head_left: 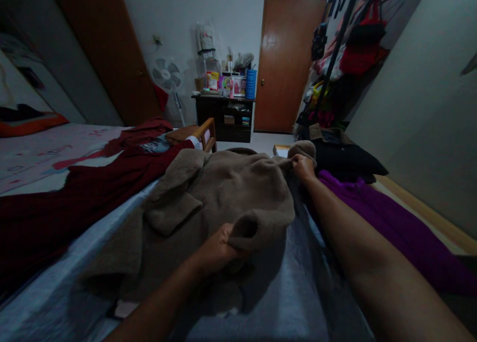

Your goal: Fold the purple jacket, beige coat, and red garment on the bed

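A brown fleecy coat [223, 183] lies spread over a light blue cover [301, 282] in front of me. My left hand [221, 250] is closed on the end of one sleeve, whose dark opening faces me. Farther off and to the right, my right hand [302, 167] grips the coat's cloth near its far right edge, beside a rounded brown flap. Between the two hands the cloth is lifted and bunched. The other sleeve reaches toward the lower left, its opening close to the near side. My left fingertips are partly hidden by the sleeve.
Dark red clothing [104, 183] lies to the left, beside a patterned bed sheet [33, 156]. A purple garment [395, 223] and a black folded garment [346, 158] are on the right. Beyond stand a wooden rail [206, 131], a black cabinet [223, 116], a fan [167, 76] and a door [285, 59].
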